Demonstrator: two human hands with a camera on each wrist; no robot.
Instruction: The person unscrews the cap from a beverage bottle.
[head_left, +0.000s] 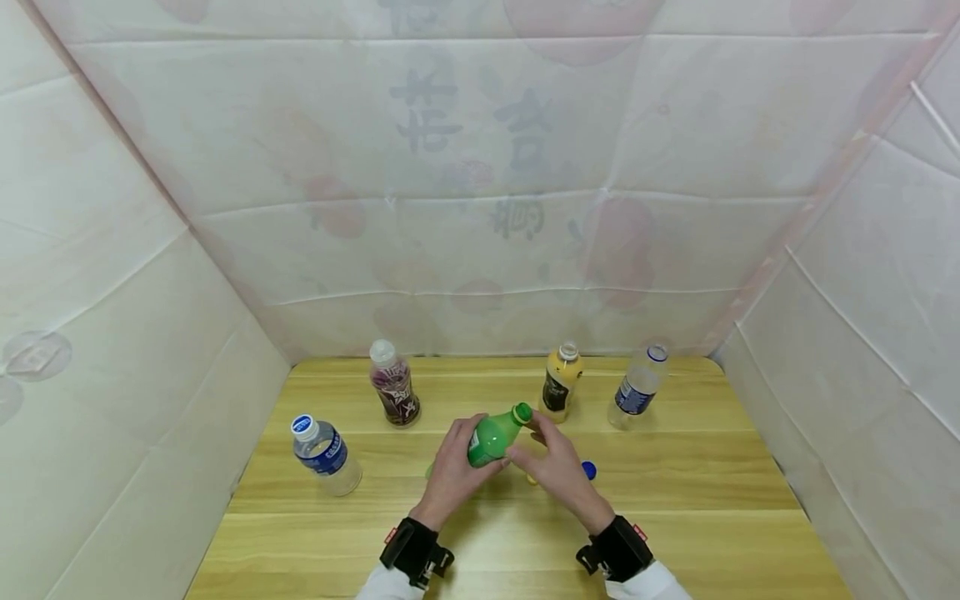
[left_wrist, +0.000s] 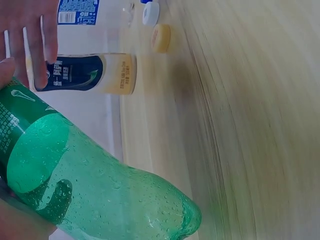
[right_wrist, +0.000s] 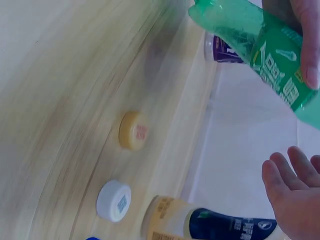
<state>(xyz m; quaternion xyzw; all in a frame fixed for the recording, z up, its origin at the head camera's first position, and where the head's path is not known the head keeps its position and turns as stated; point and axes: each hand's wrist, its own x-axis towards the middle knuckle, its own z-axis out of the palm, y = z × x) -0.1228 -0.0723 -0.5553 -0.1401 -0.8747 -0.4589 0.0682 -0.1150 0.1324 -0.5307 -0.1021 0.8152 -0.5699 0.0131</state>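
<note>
Our left hand is wrapped round a green bottle, holding it tilted between both hands with its neck leaning towards the right one; our right hand stands beside that neck, fingers extended and grasping nothing, though we cannot tell whether its thumb touches the plastic; beneath the hands we see a smooth tabletop with pale wood grain; on it, close by the right hand, lie a yellow cap, a white cap and a blue cap, all short and round; to the left hand's left stands a clear bottle with a white top; beyond that hand is a purple-labelled bottle; beyond the right hand we find a yellowish bottle with a dark label, and farther right a clear blue-labelled bottle; past everything hangs creased, pale sheeting, faintly printed, enclosing us on three sides.
</note>
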